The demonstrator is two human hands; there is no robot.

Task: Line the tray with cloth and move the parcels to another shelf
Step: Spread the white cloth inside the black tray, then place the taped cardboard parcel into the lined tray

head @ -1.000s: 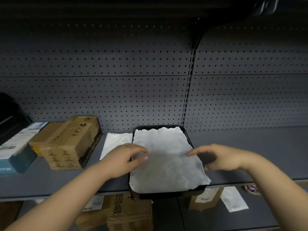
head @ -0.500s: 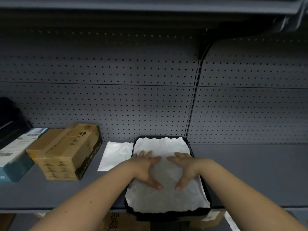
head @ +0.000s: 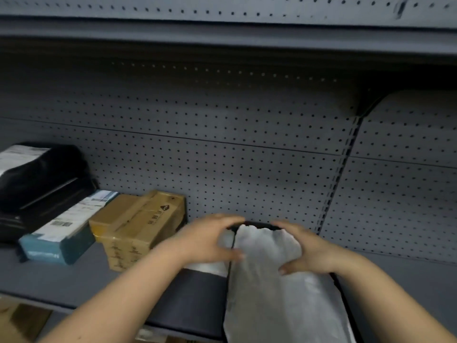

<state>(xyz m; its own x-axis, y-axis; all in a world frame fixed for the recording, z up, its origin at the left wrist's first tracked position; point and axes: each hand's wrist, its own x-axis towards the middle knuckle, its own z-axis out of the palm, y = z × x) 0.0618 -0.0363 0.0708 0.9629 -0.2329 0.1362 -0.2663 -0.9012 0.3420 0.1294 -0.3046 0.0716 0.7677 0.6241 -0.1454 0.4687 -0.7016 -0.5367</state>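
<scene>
Left hand and right hand have slid to the tray's far end, spread fingers tucking cloth; parcels wait left.

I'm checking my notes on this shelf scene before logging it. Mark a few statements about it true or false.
1. The left hand and right hand are at the far end of the tray. True.
2. The cardboard box stands right of the tray. False: it stands left of it.
3. A white cloth lies in the tray. True.
4. A hand holds the teal parcel. False: it lies untouched on the shelf, left of the box.
</scene>
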